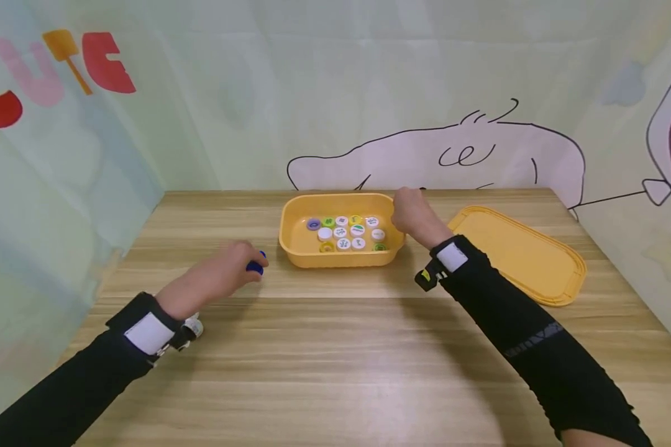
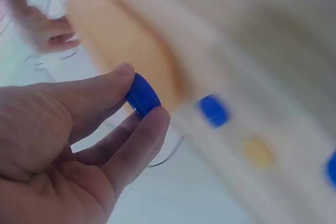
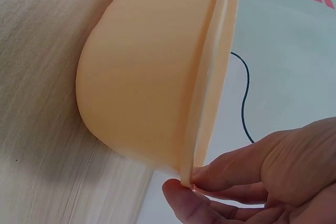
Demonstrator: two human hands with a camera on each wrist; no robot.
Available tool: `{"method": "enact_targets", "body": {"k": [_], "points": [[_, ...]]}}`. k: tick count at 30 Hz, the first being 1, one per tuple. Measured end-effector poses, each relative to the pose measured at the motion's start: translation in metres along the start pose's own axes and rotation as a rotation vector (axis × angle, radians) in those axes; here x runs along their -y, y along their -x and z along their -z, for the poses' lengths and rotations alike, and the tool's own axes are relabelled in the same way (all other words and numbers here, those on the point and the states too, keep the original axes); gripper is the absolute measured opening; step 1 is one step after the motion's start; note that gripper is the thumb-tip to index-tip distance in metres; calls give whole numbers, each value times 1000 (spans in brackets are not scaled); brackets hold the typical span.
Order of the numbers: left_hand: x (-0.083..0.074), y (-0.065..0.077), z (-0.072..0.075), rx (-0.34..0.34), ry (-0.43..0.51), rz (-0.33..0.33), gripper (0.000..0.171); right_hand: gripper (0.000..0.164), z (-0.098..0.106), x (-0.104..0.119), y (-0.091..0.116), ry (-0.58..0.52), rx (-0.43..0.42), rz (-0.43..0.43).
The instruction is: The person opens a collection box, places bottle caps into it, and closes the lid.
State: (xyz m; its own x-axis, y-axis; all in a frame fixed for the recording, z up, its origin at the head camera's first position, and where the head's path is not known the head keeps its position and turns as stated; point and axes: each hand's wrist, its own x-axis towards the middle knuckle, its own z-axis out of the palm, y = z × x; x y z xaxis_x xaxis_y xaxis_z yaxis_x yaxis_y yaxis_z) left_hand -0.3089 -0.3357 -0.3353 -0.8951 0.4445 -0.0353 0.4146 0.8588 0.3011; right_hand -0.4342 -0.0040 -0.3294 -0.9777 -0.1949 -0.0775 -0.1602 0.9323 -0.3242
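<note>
My left hand [image 1: 223,267] pinches a round blue bottle cap [image 2: 143,95] between thumb and fingertips, left of a yellow plastic box [image 1: 341,258]. Several caps lie inside this box, mostly white [image 1: 325,234], with a purple cap [image 1: 313,224] and some green and yellow ones. At the box's right end, my right hand [image 1: 416,216] grips the rim [image 3: 197,124] between thumb and fingers. Loose on the table in the left wrist view are another blue cap [image 2: 213,110], a yellow cap [image 2: 258,153] and part of a further blue one at the edge.
A flat yellow lid [image 1: 522,257] lies on the wooden table [image 1: 313,366], right of the box and partly behind the right forearm. Behind the table's far edge hangs a printed cloth backdrop [image 1: 335,93], which also runs along both sides.
</note>
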Motion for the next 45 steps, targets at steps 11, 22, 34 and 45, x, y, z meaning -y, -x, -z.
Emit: {"method": "enact_targets", "body": {"k": [11,22,34,45], "points": [[-37,-67,30,-37,-2,49,29,14,3,-9,2,7,13,-15],[-37,-133,-13,28,23,125,29,14,-4,-7,3,-23,2,-26],[-36,-139,-29,36,7,217,14,14,-6,-1,3,19,-29,-16],[-30,-145,-34,57,-52,249,27,15,-4,-1,4,-12,-58,-3]]}}
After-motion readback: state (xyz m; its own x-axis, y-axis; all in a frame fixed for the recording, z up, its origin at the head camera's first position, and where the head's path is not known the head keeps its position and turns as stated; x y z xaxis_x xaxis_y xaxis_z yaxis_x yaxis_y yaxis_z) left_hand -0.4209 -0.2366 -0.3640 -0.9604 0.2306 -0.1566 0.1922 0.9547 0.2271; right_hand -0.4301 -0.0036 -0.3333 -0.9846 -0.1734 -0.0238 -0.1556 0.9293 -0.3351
